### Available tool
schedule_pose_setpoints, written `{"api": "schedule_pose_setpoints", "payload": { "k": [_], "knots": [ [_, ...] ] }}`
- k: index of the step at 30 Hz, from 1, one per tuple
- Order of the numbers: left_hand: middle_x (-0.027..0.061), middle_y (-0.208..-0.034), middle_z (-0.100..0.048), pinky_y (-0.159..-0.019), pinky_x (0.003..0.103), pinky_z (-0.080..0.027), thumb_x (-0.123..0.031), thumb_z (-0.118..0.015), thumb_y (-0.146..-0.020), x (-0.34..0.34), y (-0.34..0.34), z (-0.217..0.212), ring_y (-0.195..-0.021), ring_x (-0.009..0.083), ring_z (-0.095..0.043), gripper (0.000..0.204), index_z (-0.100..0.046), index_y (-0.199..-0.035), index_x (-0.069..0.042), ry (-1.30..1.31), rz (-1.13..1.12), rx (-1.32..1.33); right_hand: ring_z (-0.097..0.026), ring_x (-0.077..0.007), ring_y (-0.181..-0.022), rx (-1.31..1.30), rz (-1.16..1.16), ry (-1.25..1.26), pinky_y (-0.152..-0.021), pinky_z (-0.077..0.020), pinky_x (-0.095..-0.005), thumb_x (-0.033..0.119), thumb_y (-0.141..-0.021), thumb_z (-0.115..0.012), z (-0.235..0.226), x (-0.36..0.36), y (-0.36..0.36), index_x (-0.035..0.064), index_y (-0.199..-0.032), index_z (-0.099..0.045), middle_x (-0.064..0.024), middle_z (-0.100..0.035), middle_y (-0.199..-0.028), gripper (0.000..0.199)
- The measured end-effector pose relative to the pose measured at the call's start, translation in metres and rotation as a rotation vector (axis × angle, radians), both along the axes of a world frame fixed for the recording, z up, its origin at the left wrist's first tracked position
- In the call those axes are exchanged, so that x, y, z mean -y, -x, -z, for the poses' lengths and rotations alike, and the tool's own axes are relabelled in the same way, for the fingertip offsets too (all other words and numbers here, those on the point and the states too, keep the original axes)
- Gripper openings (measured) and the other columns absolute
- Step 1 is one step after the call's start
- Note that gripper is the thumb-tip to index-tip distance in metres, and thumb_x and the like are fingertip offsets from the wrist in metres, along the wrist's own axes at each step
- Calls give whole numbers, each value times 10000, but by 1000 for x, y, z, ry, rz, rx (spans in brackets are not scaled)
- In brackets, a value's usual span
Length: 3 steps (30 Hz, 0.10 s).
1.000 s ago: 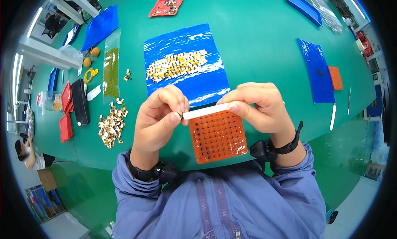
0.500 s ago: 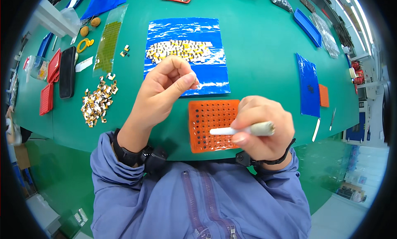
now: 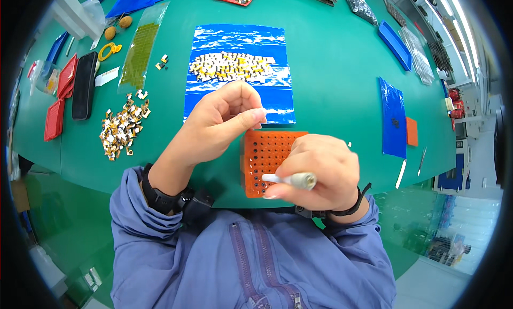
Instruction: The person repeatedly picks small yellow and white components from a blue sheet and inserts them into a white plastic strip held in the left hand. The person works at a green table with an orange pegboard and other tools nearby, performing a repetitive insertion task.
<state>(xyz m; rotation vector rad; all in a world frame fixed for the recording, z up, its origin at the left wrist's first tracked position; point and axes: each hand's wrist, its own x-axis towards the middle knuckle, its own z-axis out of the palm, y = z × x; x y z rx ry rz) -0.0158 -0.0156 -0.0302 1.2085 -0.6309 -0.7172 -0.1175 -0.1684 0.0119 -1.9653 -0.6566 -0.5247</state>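
My right hand (image 3: 326,167) grips a white pen-like tool (image 3: 302,180) with a tapered tip, its thick end tilted up and right. The tip hangs over the near left of an orange block (image 3: 247,167) with rows of small dark holes; my hand covers the block's right part. Just beyond it, my left hand (image 3: 216,122) is closed in a pinch, thumb against forefinger. Whatever is in that pinch is too small to make out. Behind this hand, a shiny blue sheet (image 3: 240,39) bears a spread of small white-and-yellow pieces (image 3: 230,67).
On the green table, a heap of small white-and-brown pieces (image 3: 120,130) lies left, near a black case (image 3: 84,87) and red trays (image 3: 54,119). A yellow-green sheet (image 3: 140,58) lies beyond. At right are a blue packet (image 3: 393,116), an orange piece (image 3: 411,131) and tweezers (image 3: 422,161).
My right hand has moved left with the pen-like tool, its tip now nearer the block's left side. My left hand has shifted slightly right and toward me, still pinched.
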Motion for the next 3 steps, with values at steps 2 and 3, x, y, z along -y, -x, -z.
{"api": "schedule_pose_setpoints", "payload": {
  "k": [2, 3],
  "knots": [
    [24, -796, -533, -679, 216, -424, -95, -525, -848, 0, -1, 0, -738, 86, -517, 69, -495, -858, -34, -1, -23, 4, -534, -141, -484, -59, 37, -147, -430, -406, -242, 106, -658, -734, 0, 8, -1, 65, -681, -569, -38, -553, -576, 172],
    [23, -796, -533, -681, 216, -424, -99, -524, -849, -1, -2, 0, -738, 87, -518, 71, -495, -860, -35, 2, -37, 6, -534, -141, -484, -49, 44, -150, -430, -406, -242, 106, -658, -734, -2, 9, -1, 65, -681, -569, -38, -553, -576, 172]
  ]
}}
